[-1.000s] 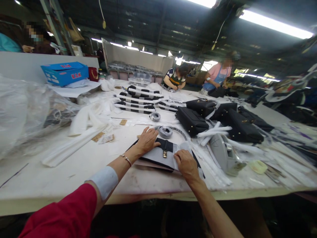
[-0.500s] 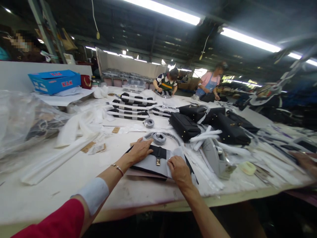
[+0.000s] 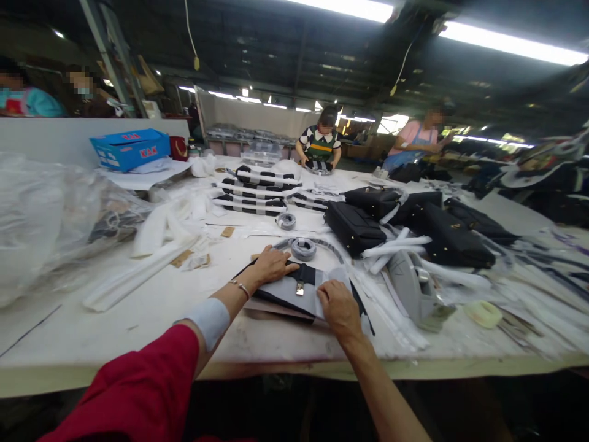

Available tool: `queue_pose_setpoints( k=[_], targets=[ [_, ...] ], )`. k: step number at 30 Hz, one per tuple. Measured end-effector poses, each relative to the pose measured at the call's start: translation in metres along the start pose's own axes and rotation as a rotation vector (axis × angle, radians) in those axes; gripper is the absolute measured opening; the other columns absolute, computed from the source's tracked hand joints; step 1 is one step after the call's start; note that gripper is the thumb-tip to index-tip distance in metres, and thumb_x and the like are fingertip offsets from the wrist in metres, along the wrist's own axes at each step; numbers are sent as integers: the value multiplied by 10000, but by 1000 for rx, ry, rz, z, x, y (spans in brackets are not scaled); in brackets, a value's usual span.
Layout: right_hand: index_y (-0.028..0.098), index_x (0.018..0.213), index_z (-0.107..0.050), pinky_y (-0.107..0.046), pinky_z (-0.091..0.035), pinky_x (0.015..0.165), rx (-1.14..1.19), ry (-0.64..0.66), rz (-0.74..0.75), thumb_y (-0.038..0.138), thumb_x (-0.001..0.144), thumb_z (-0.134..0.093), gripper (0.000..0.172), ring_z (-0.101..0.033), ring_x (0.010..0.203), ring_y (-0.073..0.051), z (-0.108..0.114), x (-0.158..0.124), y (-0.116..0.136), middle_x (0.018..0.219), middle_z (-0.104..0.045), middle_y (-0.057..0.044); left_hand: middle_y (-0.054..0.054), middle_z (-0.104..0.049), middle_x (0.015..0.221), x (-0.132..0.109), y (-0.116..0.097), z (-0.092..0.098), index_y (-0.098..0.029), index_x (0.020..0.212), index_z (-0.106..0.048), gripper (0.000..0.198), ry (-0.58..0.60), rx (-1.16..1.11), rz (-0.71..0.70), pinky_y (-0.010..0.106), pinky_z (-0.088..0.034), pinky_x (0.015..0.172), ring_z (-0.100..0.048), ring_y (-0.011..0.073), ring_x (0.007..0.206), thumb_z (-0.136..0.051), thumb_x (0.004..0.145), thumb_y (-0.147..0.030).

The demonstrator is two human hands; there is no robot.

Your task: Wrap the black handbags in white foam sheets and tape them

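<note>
A flat black handbag [image 3: 271, 297] lies near the table's front edge, largely covered by a thin grey wrapping sheet [image 3: 285, 287]. A metal clasp [image 3: 300, 288] on a black tab shows at its middle. My left hand [image 3: 272, 266] rests flat on the bag's upper left, fingers stretched out. On the right side, my right hand [image 3: 340, 305] is closed with curled fingers on the sheet's edge; its fingertips are partly hidden. Just behind the bag sits a wrapped, coiled strap [image 3: 304, 248], with a wrapped handle [image 3: 332, 247] arching around it.
Black bags [image 3: 354, 226] and white foam rolls [image 3: 396, 247] lie to the right, beside a grey tape dispenser [image 3: 409, 285]. Wrapped black bundles [image 3: 251, 204] are stacked farther back. White foam strips [image 3: 138, 279], clear plastic [image 3: 55, 227] and a blue box [image 3: 131, 150] are left. Co-workers stand beyond.
The camera view has turned slightly left, so the scene sits farther right. Both hands stay at nearly the same places on the bag.
</note>
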State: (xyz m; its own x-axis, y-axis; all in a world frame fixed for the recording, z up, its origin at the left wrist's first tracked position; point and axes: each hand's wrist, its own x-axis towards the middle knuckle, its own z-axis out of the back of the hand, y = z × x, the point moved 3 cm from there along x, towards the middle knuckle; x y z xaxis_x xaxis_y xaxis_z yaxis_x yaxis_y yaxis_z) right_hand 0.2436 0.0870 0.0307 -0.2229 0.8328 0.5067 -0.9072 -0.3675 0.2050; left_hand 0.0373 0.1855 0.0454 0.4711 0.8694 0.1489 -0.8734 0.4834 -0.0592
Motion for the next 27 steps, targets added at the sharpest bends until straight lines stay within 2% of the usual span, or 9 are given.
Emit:
queue_pose_setpoints(
  k=[3,8,11,16,19,22,25,27],
  targets=[
    [213,784,-608,-308,-385,759,7,6,8,180,936,-566,160,-565,823,-203,1,0,0,807,-641,-29,145,-738,981,-3,-3,-1,-164,1022,-653,561,5,22,10,482,-366,1025,-670,300,1004,-355,953,-635],
    [211,802,-615,-307,-390,778,35,21,19,204,947,-543,161,-566,840,-199,0,0,-3,826,-643,-33,139,-715,1121,-11,-5,3,-173,1199,-608,553,20,9,33,546,-224,1134,-617,291,1140,-328,980,-598],
    [217,796,-614,-306,-394,777,47,30,40,214,948,-524,177,-568,839,-196,0,1,-5,818,-642,-32,145,-687,1209,-16,-5,13,-194,1298,-563,545,83,-28,27,597,-207,1139,-594,296,1193,-347,982,-583],
    [220,798,-618,-310,-404,773,49,46,53,250,948,-511,187,-570,830,-198,-2,-1,-8,821,-643,-32,112,-521,1459,-46,-9,24,-266,1371,-513,518,181,-81,-76,622,-197,1150,-420,308,1389,-450,955,-570],
    [220,808,-627,-312,-412,789,64,54,50,274,945,-508,190,-578,845,-198,-3,-1,-11,827,-644,-37,106,-471,1500,-73,-14,21,-275,1372,-523,441,103,-75,-170,602,-182,1165,-388,297,1414,-396,1003,-481],
    [219,809,-640,-312,-426,787,92,105,26,286,937,-510,195,-593,853,-199,2,3,-13,845,-659,-41,105,-428,1527,-92,-13,11,-264,1394,-510,433,30,-86,-174,541,-211,1178,-368,268,1431,-358,1025,-433],
    [213,819,-665,-326,-452,791,105,187,7,283,925,-532,184,-618,834,-201,16,13,-7,841,-679,-41,87,-428,1528,-97,-12,1,-274,1395,-510,427,8,-108,-147,514,-231,1180,-379,253,1427,-377,1022,-434],
    [209,882,-693,-359,-467,840,72,177,55,294,912,-572,151,-638,893,-223,26,21,8,902,-705,-62,81,-439,1523,-96,-12,-2,-278,1388,-513,419,-13,-116,-144,508,-239,1178,-390,247,1421,-388,1020,-433]
  ],
)
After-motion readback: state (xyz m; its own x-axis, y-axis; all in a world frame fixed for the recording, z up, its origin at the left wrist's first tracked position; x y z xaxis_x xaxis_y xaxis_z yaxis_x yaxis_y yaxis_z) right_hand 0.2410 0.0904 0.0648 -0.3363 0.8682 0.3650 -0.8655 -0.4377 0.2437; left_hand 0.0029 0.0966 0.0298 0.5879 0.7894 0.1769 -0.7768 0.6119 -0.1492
